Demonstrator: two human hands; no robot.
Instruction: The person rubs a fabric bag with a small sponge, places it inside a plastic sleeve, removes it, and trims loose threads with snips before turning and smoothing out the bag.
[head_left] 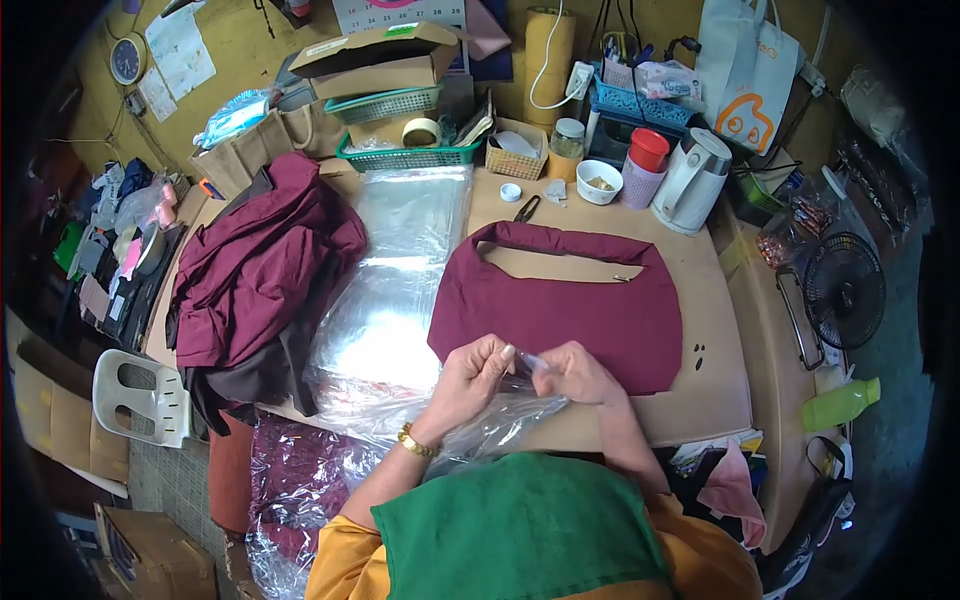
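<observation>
My left hand [472, 382], with a gold bracelet at its wrist, pinches the edge of a clear plastic bag [500, 415]. Close beside it, my right hand [578, 374] has its fingers closed on the same plastic. The film hangs from both hands at the table's front edge. Just beyond them a maroon cloth bag [565, 310] lies flat, its wide strap looped at the far side; my hands cover part of its lower edge. To the left lies a stack of clear plastic bags [410, 225], shiny and partly spread. Farther left is a heap of maroon and dark cloth [270, 255].
Thread snips [527, 208], a small bowl [599, 183], a glass jar [567, 140] and a white kettle [693, 180] stand toward the back. Green baskets [410, 158] sit behind the plastic stack. A fan [845, 290] is at the right, a white plastic stool [140, 398] at the left.
</observation>
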